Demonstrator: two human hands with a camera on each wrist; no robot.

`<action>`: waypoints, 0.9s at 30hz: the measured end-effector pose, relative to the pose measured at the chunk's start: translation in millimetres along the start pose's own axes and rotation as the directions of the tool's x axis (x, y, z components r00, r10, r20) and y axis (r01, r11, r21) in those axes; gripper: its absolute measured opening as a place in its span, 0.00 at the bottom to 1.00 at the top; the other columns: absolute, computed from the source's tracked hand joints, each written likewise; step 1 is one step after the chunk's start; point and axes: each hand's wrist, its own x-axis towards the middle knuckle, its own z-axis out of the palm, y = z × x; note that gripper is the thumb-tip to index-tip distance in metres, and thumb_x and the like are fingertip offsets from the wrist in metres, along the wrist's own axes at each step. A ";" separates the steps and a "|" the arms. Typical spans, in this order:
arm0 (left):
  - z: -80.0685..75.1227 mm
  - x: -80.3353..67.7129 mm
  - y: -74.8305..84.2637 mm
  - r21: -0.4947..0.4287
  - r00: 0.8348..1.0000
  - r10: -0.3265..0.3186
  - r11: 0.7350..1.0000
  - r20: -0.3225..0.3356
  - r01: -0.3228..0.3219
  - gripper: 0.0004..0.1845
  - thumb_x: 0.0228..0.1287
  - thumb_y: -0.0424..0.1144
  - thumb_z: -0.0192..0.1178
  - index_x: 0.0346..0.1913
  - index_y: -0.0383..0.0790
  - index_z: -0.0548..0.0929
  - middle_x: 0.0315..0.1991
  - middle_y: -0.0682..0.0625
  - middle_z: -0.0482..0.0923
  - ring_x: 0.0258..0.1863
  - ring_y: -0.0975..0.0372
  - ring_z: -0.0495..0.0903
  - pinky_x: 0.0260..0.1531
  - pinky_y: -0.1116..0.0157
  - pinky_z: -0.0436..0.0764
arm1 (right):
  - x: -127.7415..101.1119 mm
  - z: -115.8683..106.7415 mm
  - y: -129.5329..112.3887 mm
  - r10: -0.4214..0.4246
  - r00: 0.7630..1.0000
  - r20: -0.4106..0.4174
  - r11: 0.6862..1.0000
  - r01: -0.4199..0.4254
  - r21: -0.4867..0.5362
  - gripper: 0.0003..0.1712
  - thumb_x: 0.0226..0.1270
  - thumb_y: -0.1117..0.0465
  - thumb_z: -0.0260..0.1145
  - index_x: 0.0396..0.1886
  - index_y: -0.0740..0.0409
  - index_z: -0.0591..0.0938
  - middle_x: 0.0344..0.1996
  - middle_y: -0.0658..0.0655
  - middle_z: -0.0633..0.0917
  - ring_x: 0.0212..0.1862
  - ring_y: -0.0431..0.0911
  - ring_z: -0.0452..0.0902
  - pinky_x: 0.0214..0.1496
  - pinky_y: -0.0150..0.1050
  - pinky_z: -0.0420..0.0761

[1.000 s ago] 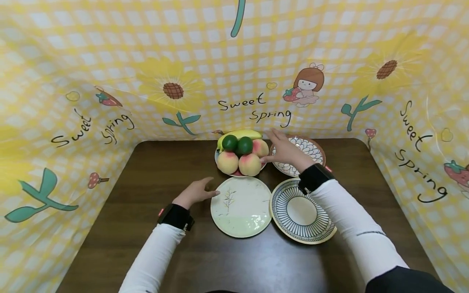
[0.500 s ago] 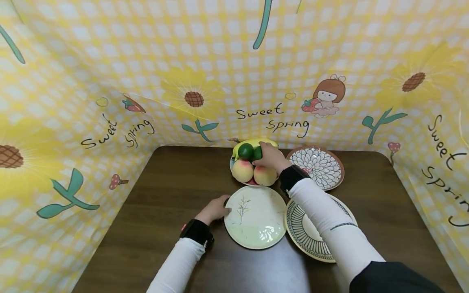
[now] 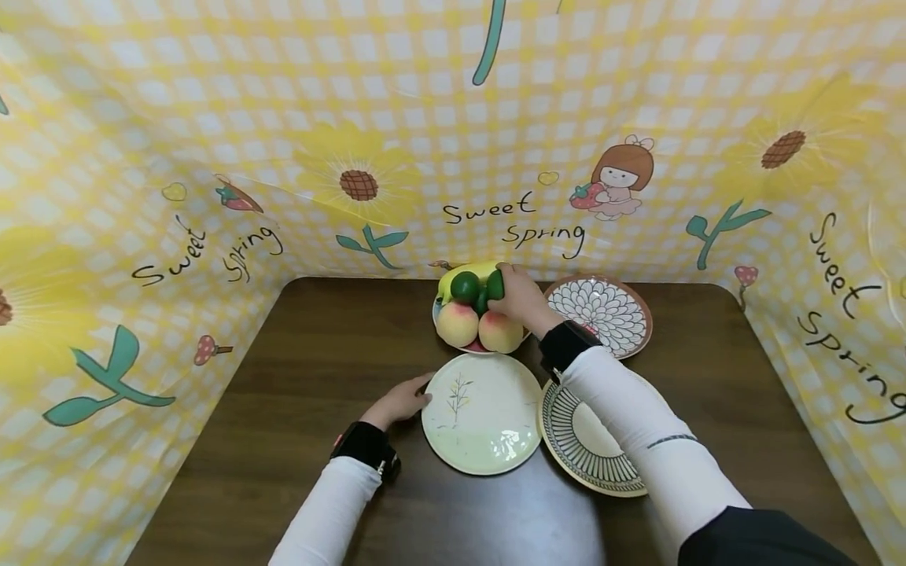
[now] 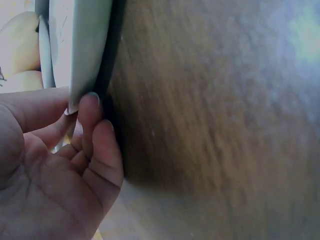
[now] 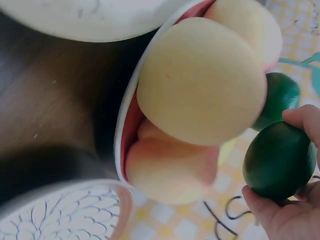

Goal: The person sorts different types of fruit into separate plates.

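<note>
A draped booth (image 3: 708, 47) (flowery checked cloth (image 3: 410, 94)) enclosing a wooden table (image 3: 333, 338).

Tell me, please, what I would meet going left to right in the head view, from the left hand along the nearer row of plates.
Left hand, pale green sprig-patterned plate, cream plate with black radial stripes.

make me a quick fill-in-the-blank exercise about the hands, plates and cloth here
1. The round fruit held in the right hand is coloured ____.
2. The hand touching the pale plate is the ____ one.
3. Leaving out the fruit bowl, the plates on the table number ____.
4. The words on the patterned cloth read Sweet ____.

Missing words: green; left; three; Spring
</note>
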 end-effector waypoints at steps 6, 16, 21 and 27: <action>-1.0 0.3 -2.9 -0.023 1.000 -0.003 1.000 0.012 0.003 0.28 0.78 0.33 0.50 0.78 0.34 0.64 0.30 0.44 0.76 0.27 0.57 0.74 0.31 0.66 0.74 | -43.2 -3.6 0.8 -0.188 0.982 0.010 0.981 0.188 0.057 0.39 0.62 0.62 0.72 0.69 0.68 0.67 0.63 0.69 0.74 0.58 0.58 0.77 0.61 0.52 0.80; 4.3 6.6 -4.5 0.037 0.998 0.008 0.999 -0.060 -0.005 0.28 0.77 0.33 0.49 0.77 0.35 0.65 0.72 0.32 0.70 0.71 0.41 0.71 0.73 0.44 0.68 | -98.9 34.0 22.8 -0.379 0.876 0.298 0.894 0.430 -0.128 0.40 0.51 0.64 0.79 0.63 0.64 0.70 0.56 0.64 0.77 0.55 0.53 0.78 0.59 0.47 0.81; 7.2 5.7 -4.6 0.029 0.998 0.008 1.000 -0.055 -0.006 0.28 0.77 0.33 0.48 0.77 0.34 0.65 0.75 0.32 0.66 0.75 0.40 0.65 0.75 0.43 0.66 | -102.2 50.3 31.9 -0.342 0.871 0.354 0.904 0.407 -0.129 0.42 0.53 0.64 0.79 0.65 0.66 0.69 0.61 0.66 0.75 0.60 0.55 0.76 0.65 0.49 0.79; 8.4 6.3 -5.0 0.036 0.997 0.008 0.999 -0.072 -0.006 0.28 0.76 0.33 0.50 0.76 0.34 0.66 0.74 0.32 0.68 0.74 0.41 0.68 0.74 0.44 0.67 | -105.3 52.1 32.6 -0.312 0.880 0.358 0.922 0.371 -0.108 0.44 0.57 0.63 0.78 0.70 0.65 0.66 0.66 0.69 0.73 0.64 0.57 0.75 0.66 0.51 0.79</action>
